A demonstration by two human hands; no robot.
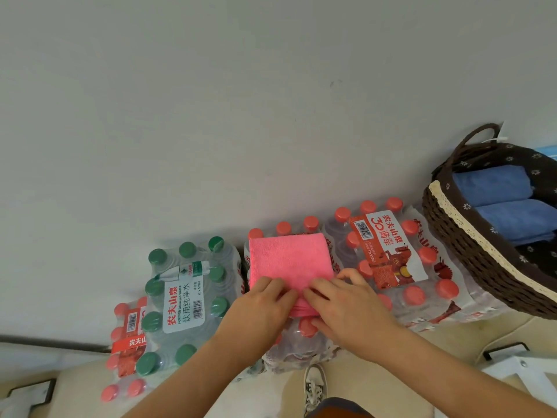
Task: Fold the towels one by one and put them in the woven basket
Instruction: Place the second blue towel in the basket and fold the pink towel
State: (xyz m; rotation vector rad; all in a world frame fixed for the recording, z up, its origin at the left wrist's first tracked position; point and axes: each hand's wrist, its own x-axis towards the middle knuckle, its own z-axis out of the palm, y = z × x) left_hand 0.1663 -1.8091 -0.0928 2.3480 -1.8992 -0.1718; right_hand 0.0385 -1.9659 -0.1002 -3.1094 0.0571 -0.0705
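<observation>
Nearest you, one shoe (313,387) stands on the beige floor (437,336), just below your wrists. Both your forearms reach forward and meet over the middle pack (301,348) of red-capped bottles.

Your left hand (259,309) has its fingers bent over the near edge of the towel (289,260); its thumb is hidden. Your right hand (346,309) holds the same edge from the other side, with its fingers on top, the thumb tucked beneath the cloth and the little finger lifted clear. Both hands grip the towel, close together, and the pink edge is bunched between them.

The towel is pink, folded to a rough square, and lies flat on top of the middle pack, its far edge near the far row of caps.

To its left sits the green pack (184,297), with the left pack (126,342) lower beside that. To its right is the right pack (391,251), red-capped and labelled in red.

Farther right stands the basket (452,236), dark woven, with a lace-trimmed lining. Two blue towels (494,185) lie rolled side by side inside it.

Behind everything rises the pale wall (241,86).
</observation>
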